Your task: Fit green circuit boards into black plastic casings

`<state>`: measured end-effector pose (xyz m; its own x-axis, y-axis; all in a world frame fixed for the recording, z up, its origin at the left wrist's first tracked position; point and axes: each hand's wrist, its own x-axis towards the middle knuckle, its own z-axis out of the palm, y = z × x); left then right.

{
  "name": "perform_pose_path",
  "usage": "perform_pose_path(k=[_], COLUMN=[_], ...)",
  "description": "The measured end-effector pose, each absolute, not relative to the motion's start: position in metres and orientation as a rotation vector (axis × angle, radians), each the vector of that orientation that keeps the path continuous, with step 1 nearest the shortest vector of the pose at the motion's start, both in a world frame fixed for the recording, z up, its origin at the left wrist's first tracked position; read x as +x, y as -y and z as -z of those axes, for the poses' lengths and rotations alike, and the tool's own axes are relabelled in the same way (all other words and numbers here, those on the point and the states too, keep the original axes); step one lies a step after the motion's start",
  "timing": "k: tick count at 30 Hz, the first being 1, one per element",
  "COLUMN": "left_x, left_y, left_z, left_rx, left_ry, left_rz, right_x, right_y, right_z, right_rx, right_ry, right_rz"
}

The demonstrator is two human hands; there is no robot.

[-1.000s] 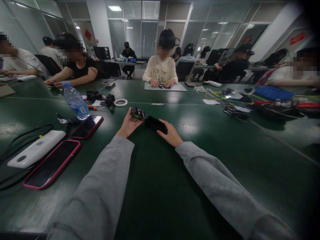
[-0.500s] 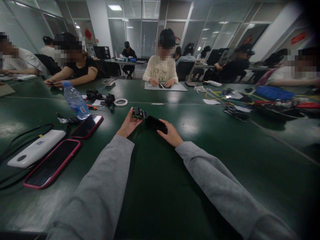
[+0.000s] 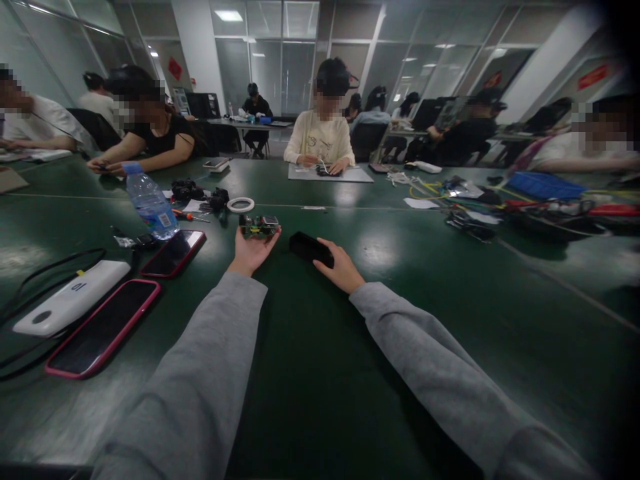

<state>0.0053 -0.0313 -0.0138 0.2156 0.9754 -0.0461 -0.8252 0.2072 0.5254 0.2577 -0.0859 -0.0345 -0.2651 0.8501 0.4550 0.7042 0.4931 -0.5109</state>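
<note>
My left hand [image 3: 253, 251] is turned palm up, with a small green circuit board [image 3: 259, 227] held at its fingers and thumb. Dark components stand on top of the board. To the right, my right hand [image 3: 341, 267] grips the near end of a black, box-shaped case [image 3: 311, 249], thumb on the near side and fingers over the top. A short gap of table separates the board from the case. I cannot make out the inside of the case.
On the green table [image 3: 320, 373] at left are two red-edged phones [image 3: 103, 330], a white power bank [image 3: 73, 297] and a water bottle [image 3: 150, 203]. A white tape ring [image 3: 241, 205] and screwdriver [image 3: 190, 216] lie beyond. Tangled cables [image 3: 473, 223] are at right. A person [image 3: 320, 137] sits opposite.
My left hand has turned palm up and shifted slightly left, carrying the circuit board away from the case. The right hand and case have barely moved.
</note>
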Motion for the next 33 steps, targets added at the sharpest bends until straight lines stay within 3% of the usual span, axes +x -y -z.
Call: perform_pose_path(k=[16,25,28,33], left_x=[0.010,0.019,0.023,0.032], left_y=[0.036,0.033,0.038,0.049], left_z=[0.008,0.016,0.017,0.013], left_rx=[0.485,0.624,0.768,0.896], left_ry=[-0.437,-0.461,-0.494,-0.449], left_rz=[-1.266,-1.217,-1.190,-1.161], right_x=[0.278,0.259,0.243,0.222], right_y=[0.070,0.098,0.105,0.100], right_z=[0.053,0.018,0.017,0.029], right_rx=[-1.679,-1.423,-1.259,-1.117], right_ry=[1.370,1.475,1.644,1.559], right_rz=[-0.066,0.222,-0.031,-0.917])
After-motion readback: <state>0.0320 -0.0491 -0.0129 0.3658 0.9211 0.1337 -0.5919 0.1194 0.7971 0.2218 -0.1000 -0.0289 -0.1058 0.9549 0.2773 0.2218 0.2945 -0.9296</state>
